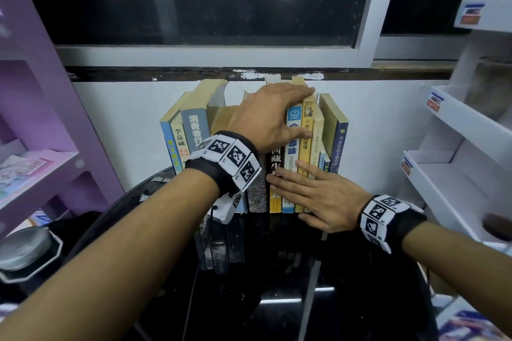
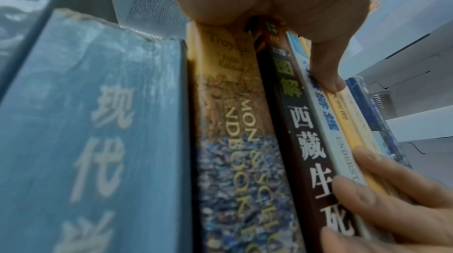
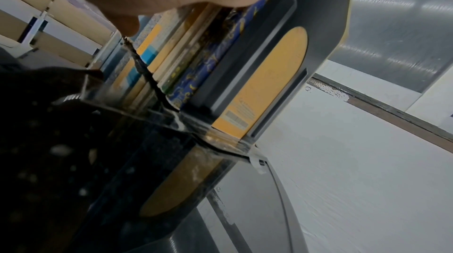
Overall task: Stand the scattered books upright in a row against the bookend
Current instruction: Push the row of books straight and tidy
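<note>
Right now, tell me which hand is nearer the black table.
Right. The right hand presses flat low on the books, just above the table; the left hand lies over their top edges, well above it.

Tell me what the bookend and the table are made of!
Bookend: probably thin sheet metal, painted matte dark grey. It is flat and thin, with an arch cut out.
Table: likely black glass with a glossy finish. It mirrors the books, and its edge looks clear in the right wrist view.
</note>
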### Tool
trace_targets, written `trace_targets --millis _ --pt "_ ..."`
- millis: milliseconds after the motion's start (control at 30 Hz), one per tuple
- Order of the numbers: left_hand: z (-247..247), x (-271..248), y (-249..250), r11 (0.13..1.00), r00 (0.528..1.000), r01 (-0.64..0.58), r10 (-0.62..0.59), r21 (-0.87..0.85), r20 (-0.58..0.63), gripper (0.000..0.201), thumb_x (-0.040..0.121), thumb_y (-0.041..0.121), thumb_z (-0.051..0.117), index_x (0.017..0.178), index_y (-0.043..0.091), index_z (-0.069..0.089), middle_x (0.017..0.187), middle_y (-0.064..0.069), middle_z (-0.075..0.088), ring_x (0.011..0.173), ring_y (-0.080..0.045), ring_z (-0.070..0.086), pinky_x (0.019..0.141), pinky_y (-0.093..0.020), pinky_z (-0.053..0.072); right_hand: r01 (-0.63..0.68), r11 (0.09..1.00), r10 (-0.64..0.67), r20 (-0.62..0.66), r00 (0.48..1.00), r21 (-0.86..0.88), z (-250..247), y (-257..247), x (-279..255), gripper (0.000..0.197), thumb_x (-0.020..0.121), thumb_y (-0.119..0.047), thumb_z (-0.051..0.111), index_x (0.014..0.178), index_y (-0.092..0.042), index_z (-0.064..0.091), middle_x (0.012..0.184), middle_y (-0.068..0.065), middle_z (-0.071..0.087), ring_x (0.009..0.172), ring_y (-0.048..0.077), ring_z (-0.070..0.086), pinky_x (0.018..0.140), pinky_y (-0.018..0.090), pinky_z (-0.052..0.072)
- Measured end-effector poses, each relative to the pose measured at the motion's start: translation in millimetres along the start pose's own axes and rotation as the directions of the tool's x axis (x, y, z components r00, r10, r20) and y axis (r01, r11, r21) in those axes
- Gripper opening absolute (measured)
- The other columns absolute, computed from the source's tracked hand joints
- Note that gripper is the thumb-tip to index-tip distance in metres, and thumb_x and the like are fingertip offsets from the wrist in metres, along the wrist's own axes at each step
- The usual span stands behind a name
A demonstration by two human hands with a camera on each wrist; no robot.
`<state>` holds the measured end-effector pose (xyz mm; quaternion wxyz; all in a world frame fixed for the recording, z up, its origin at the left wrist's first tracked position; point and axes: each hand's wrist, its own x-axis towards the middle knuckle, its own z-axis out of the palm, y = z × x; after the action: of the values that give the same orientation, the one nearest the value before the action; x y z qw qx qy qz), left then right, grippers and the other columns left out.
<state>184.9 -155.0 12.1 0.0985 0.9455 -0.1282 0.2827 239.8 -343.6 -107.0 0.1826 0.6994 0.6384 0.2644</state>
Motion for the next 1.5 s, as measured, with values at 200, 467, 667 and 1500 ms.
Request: trace_targets --millis 200,467,667,1500 --pt "1 0 -1 1.0 1.0 0.008 -0.008 0.004 0.0 0.077 0.075 0.056 0.07 0.142 0.031 0.041 0.145 0.008 0.047 0.135 -0.014 0.039 0.11 -0.04 0.036 0.007 1.0 -0.007 -0.01 1.0 0.002 2 2 1 0.078 0.09 -0.042 0.048 0.154 -0.011 0.018 0.163 0.006 0.007 0.151 0.021 0.002 0.121 0.047 -0.001" --pt "2 3 -4 1.0 1.0 -0.004 0.004 -0.007 0.004 0.076 0.074 0.055 0.071 0.141 0.033 0.042 0.144 0.01 0.047 0.135 -0.013 0.04 0.11 -0.04 0.037 0.006 1.0 -0.006 -0.012 1.0 0.004 3 4 3 0.076 0.09 -0.041 0.047 0.154 -0.011 0.018 0.163 0.005 0.007 0.151 0.021 0.003 0.121 0.047 0.0" --pt "3 3 -5 1.0 1.0 -0.013 0.013 -0.018 -0.004 0.075 0.073 0.053 0.073 0.14 0.034 0.044 0.143 0.011 0.048 0.135 -0.012 0.039 0.111 -0.038 0.036 -0.002 1.0 0.002 -0.003 1.0 0.012 3 2 2 0.077 0.09 -0.042 0.048 0.154 -0.011 0.018 0.163 0.005 0.007 0.151 0.021 0.002 0.121 0.047 0.0" --pt "-20 -19 4 0.975 1.0 -0.005 0.009 -0.223 0.02 0.051 0.09 0.043 0.059 0.136 0.024 0.05 0.145 0.003 0.046 0.134 -0.013 0.038 0.111 -0.031 0.027 -0.074 0.997 0.069 0.122 0.99 0.035 -37 -18 -3 0.073 0.088 -0.041 0.046 0.152 -0.01 0.028 0.161 0.008 0.015 0.15 0.023 0.006 0.119 0.049 0.004"
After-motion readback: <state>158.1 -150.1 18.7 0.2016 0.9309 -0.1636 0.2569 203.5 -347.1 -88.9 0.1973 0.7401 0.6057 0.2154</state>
